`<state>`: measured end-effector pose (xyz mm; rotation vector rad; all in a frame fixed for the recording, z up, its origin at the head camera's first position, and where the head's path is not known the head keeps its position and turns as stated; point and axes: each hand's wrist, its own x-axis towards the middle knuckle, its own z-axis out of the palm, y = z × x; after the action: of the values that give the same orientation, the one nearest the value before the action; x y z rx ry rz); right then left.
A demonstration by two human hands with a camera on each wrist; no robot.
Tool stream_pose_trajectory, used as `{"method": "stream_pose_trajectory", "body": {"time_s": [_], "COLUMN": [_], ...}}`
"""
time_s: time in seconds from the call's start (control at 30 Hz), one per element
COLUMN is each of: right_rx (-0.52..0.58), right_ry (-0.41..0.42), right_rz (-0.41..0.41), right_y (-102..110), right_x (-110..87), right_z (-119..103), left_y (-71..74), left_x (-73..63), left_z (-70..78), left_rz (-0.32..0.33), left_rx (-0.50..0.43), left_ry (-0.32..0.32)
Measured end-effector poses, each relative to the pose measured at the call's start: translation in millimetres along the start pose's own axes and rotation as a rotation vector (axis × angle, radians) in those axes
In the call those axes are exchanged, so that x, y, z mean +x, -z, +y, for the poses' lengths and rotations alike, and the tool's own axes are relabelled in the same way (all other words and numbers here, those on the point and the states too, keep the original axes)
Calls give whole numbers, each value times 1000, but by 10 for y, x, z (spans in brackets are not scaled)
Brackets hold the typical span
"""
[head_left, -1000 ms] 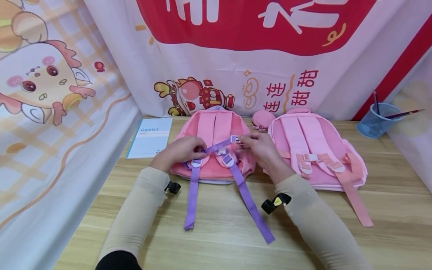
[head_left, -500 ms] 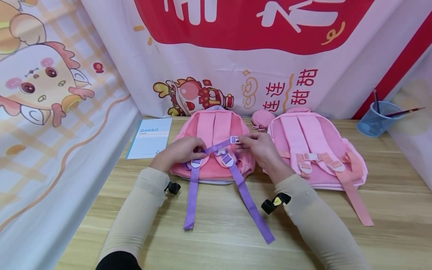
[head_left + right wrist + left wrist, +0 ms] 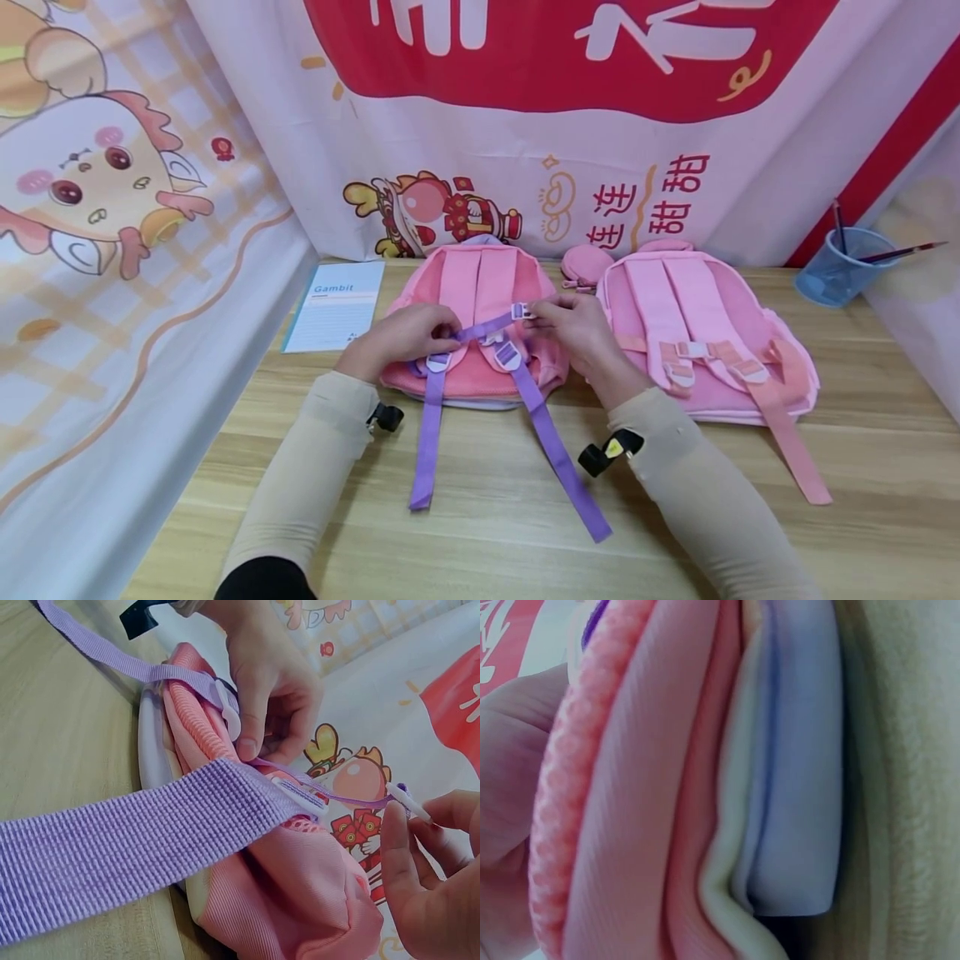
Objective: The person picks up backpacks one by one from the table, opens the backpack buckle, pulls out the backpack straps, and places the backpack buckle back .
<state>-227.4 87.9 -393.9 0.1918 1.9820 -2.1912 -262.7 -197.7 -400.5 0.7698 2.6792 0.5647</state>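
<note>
A pink backpack (image 3: pixel 477 287) lies on the table with its shoulder straps facing up. In the head view my left hand (image 3: pixel 405 337) pinches one end of a short purple strap (image 3: pixel 486 327) above the backpack. Thumb and fingers of my right hand (image 3: pixel 581 333) pinch the white buckle (image 3: pixel 521 312) at the strap's other end. The right wrist view shows the strap stretched between both hands, the buckle (image 3: pixel 409 802) lifted off the bag. Two long purple webbing ends (image 3: pixel 426 442) hang toward the front. In the left wrist view the backpack's side (image 3: pixel 637 787) hides most of my left hand (image 3: pixel 514 787).
To the right lies a second, lighter pink backpack (image 3: pixel 720 292) with a peach webbing end. A small round pink pouch (image 3: pixel 585 265) sits between the bags. A notebook (image 3: pixel 333 308) lies at the left, and a blue mesh cup (image 3: pixel 836 275) with brushes stands far right.
</note>
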Motion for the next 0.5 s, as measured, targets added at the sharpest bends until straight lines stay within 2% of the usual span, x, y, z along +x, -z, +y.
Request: {"method": "stream_pose_trajectory", "body": {"time_s": [0.33, 0.5], "right_rx": [-89, -86], "right_ry": [-59, -43], "right_rz": [70, 60], "right_y": [24, 10], "right_x": [6, 1], "right_z": [-21, -21], "left_y": [-8, -5], "left_x": [29, 26], "left_z": [-14, -9], "left_rz": [-2, -9], "left_rx": [-22, -35], "left_ry": [-4, 5]}}
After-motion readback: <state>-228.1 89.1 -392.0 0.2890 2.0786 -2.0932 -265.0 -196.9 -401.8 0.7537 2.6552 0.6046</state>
